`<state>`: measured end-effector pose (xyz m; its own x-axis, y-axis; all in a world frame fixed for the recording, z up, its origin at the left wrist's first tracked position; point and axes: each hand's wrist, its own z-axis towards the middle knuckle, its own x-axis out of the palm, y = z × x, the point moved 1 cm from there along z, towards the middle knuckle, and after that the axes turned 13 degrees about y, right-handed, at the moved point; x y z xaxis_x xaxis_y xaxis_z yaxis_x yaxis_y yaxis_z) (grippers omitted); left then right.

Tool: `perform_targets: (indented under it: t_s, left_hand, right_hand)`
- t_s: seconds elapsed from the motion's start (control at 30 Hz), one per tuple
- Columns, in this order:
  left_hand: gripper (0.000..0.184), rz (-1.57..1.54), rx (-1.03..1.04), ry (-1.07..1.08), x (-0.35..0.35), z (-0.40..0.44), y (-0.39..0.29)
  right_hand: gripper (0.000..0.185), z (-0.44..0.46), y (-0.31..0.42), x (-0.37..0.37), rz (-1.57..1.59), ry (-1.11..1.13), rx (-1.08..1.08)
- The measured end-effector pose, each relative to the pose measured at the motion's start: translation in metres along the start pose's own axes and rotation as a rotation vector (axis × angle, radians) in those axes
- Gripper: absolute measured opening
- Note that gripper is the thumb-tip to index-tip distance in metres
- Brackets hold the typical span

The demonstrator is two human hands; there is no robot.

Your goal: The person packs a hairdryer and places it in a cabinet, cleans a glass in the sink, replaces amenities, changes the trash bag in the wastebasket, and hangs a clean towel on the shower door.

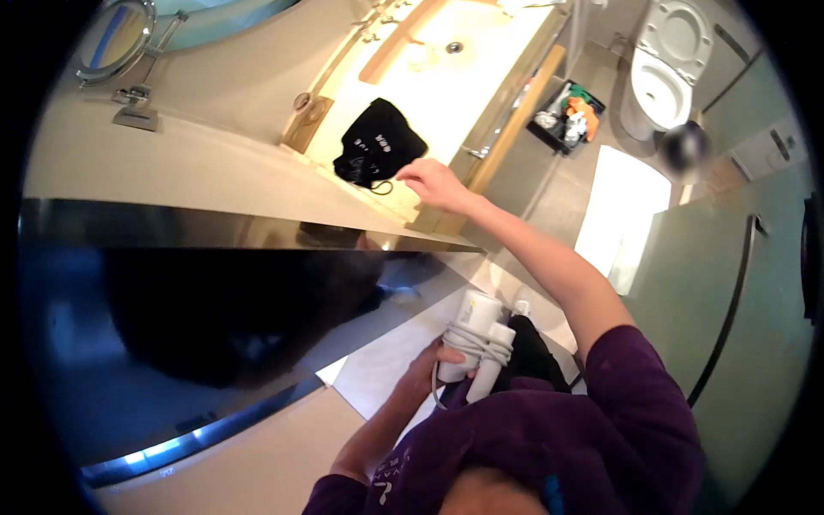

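My left hand (436, 359) is closed around a white hair dryer (478, 313) with its pale cord wound about it, low in front of my body. Over the lit counter (412, 86), my right hand (433, 184) reaches out, its fingers slightly curled and apart with nothing visible in them. Just beyond its fingertips lies a black cloth bag (382, 142) with white lettering. A thin dark cord loops from the bag's lower edge, close to those fingertips.
A sink drain (455, 48) and taps (371, 36) are at the top. A black bin (566, 118) of mixed items, a toilet (657, 94) and a white mat (622, 210) are at the right. The dark glossy panel (215, 300) stands left, a round mirror (118, 39) above it.
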<state>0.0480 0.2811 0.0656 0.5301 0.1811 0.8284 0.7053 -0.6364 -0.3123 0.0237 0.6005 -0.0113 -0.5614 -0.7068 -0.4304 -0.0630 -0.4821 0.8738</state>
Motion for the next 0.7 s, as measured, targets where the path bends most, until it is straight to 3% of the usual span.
perform_targets:
  t_s: [0.07,0.13,0.17,0.27,0.33,0.53,0.6,0.67,0.7]
  left_hand:
    - [0.082,-0.004,0.026,-0.075,0.005,-0.009,0.003]
    - [0.076,-0.052,0.101,-0.103,0.009,-0.014,0.004]
    - [0.076,-0.017,0.091,-0.09,-0.003,-0.019,0.007]
    - [0.082,0.084,0.131,-0.272,0.001,-0.027,0.01]
    - [0.082,0.063,0.135,-0.265,-0.005,-0.026,0.013]
    - [0.081,0.035,0.119,-0.337,0.004,-0.029,0.011]
    - [0.078,0.016,0.141,-0.323,0.004,-0.031,0.013]
    - [0.079,-0.044,0.095,-0.32,-0.003,-0.031,0.014]
    - [0.078,-0.079,0.116,-0.209,-0.009,-0.03,0.016]
  right_hand:
    - [0.016,0.046,0.0,0.019,-0.09,0.078,-0.084]
    - [0.021,0.082,0.008,0.038,-0.127,0.135,0.002]
    - [0.03,0.092,0.012,0.046,-0.102,0.07,0.099]
    - [0.044,0.112,0.025,0.051,-0.04,0.226,0.466]
    - [0.035,0.112,-0.014,0.058,-0.158,0.347,0.574]
    - [0.019,0.091,-0.042,0.055,0.054,-0.049,0.638]
    - [0.015,0.076,-0.042,0.049,0.206,-0.149,0.67]
    - [0.008,0.059,-0.043,0.038,0.364,-0.423,0.599]
    - [0.01,0.05,-0.05,0.035,0.62,-0.532,0.526]
